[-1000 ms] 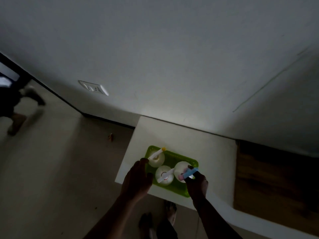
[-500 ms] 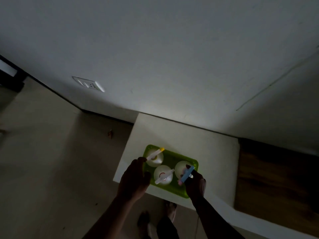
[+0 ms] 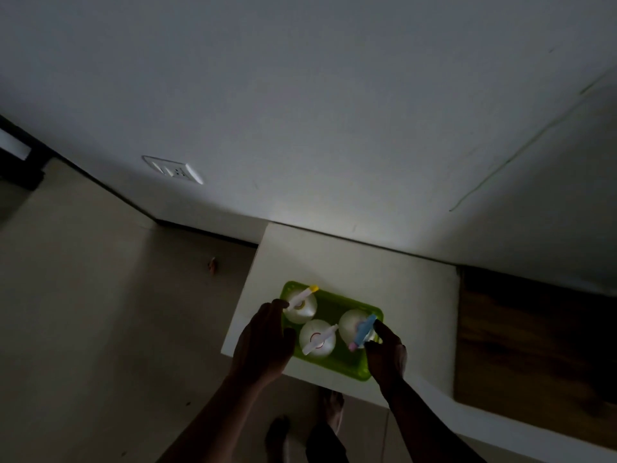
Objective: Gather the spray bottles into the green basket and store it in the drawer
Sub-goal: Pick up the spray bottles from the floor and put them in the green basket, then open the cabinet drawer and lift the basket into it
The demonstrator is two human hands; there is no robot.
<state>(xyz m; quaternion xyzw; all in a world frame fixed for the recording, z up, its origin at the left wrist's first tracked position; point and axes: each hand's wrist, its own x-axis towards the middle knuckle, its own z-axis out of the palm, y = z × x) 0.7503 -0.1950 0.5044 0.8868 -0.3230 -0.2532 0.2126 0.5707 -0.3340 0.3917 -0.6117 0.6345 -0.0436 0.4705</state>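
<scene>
A green basket [image 3: 337, 362] sits on a white cabinet top [image 3: 384, 282] near its front left corner. Three white spray bottles stand inside it: one with a yellow-tipped nozzle [image 3: 300, 304] at the left, one with a white nozzle [image 3: 317, 339] in the middle, one with a blue nozzle [image 3: 359, 327] at the right. My left hand [image 3: 263, 342] wraps over the basket's left end. My right hand [image 3: 387, 354] grips the basket's right end, its fingers by the blue-nozzled bottle. The scene is dim.
A pale wall with a switch plate [image 3: 173, 170] rises behind the cabinet. A dark wooden surface [image 3: 534, 345] adjoins the cabinet on the right. Bare floor [image 3: 100, 312] lies to the left, and my feet [image 3: 300, 426] show below the cabinet's front edge.
Both hands have stayed on the basket's ends. The blue nozzle has turned to point more upright. A person walking at the far left a second ago is gone from view.
</scene>
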